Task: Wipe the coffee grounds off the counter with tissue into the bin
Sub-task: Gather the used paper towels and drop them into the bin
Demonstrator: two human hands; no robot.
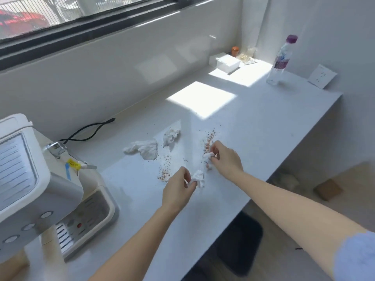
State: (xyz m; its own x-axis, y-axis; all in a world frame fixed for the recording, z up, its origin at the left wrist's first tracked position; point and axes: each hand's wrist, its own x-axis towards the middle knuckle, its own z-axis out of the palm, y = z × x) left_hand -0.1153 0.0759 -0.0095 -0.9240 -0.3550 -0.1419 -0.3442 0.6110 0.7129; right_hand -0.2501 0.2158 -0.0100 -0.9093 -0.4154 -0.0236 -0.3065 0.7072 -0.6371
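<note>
In the head view, we saw the left grip (179, 191) over the middle of the desk (263, 118), its fingers curled and pinching a small white tissue wad (198, 177). The right grip (226, 159) lay just beyond it and to the right, pinching a second bit of tissue (208, 157). We could not tell whether the two bits were one sheet drawn between them.

The coffee grounds lay in two places. A reddish-brown streak of grounds (210, 140) began at the right grip's fingertips, and its long axis ran away from us toward the desk's back edge. A looser patch of grounds (165, 173) sat just left of the left grip, with specks trailing off toward the back. Two crumpled spent tissues (146, 149) lay farther left, toward the coffee machine (30, 179).

A dark shape that we took for the bin (239, 240) stood on the floor below the desk's open right edge, nearer to us than either grip.

We judged that the coming wipe turned on this layout. The streak was the right grip's to take, since it was closer to both the streak and the open edge. It would have to be drawn back along its own length and then off to the right. The patch was nearer the left grip and would have to cross the whole wiped strip to reach that edge.
</note>
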